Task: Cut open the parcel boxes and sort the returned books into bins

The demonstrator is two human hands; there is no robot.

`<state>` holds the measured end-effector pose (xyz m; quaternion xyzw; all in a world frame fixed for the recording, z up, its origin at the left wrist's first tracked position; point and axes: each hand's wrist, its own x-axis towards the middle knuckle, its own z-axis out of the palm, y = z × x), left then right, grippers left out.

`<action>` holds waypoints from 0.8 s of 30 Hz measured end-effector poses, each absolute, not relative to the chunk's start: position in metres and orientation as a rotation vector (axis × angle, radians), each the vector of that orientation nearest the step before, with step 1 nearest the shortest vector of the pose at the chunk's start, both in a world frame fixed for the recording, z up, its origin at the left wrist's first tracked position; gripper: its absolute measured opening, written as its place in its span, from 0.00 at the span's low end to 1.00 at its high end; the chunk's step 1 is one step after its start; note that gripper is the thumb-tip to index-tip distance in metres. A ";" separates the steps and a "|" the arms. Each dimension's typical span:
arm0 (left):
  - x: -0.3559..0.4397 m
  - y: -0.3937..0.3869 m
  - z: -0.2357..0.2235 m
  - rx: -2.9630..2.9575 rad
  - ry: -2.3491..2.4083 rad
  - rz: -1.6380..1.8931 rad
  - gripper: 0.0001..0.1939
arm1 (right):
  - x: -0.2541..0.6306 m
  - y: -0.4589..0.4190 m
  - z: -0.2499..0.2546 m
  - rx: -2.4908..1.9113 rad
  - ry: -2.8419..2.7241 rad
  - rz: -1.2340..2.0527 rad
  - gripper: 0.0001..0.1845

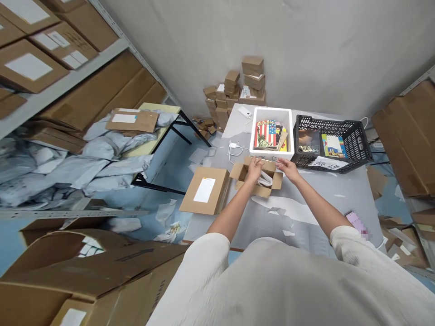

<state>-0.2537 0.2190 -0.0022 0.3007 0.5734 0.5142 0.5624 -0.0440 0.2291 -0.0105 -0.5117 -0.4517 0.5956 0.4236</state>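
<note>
Carton [261,190] below the left fingers [258,163] seemed light, stiff, best held by its walls; left fingers curled, grip unclear; right fingers [282,162] stood parted.

Looking fairly bright and even, casting soft shadows, stretching and blurring toward the edges, pixelating over the phone [355,221].

The place looks like a parcel storeroom: labelled cartons [29,70] sit on a shelf [68,84], grey mailers [112,174] lie heaped, small boxes [253,83] stand stacked by the wall [312,54], and scraps [166,212] litter the floor [173,168].
</note>
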 end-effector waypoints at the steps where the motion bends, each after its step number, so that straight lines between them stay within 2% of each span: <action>1: -0.257 0.215 -0.005 0.705 1.366 1.198 0.42 | -0.044 0.225 -0.013 -1.296 -1.126 1.490 0.32; 5: -0.273 0.201 -0.014 0.720 1.441 1.153 0.36 | -0.041 0.216 -0.018 -1.375 -1.116 1.453 0.24; 10: -0.299 0.186 -0.018 0.803 1.572 1.151 0.24 | -0.034 0.207 -0.022 -1.521 -1.171 1.311 0.22; 12: -0.313 0.179 -0.020 0.881 1.672 1.139 0.23 | -0.030 0.200 -0.025 -1.625 -1.180 1.199 0.22; 15: -0.336 0.169 -0.026 0.940 1.925 1.018 0.30 | -0.025 0.188 -0.032 -1.813 -1.145 1.076 0.24; 19: -0.353 0.162 -0.036 0.835 2.108 0.891 0.47 | -0.028 0.169 -0.042 -1.957 -1.095 1.218 0.29; 24: -0.350 0.154 -0.043 0.819 1.904 0.996 0.51 | -0.042 0.152 -0.042 -1.902 -1.048 1.428 0.27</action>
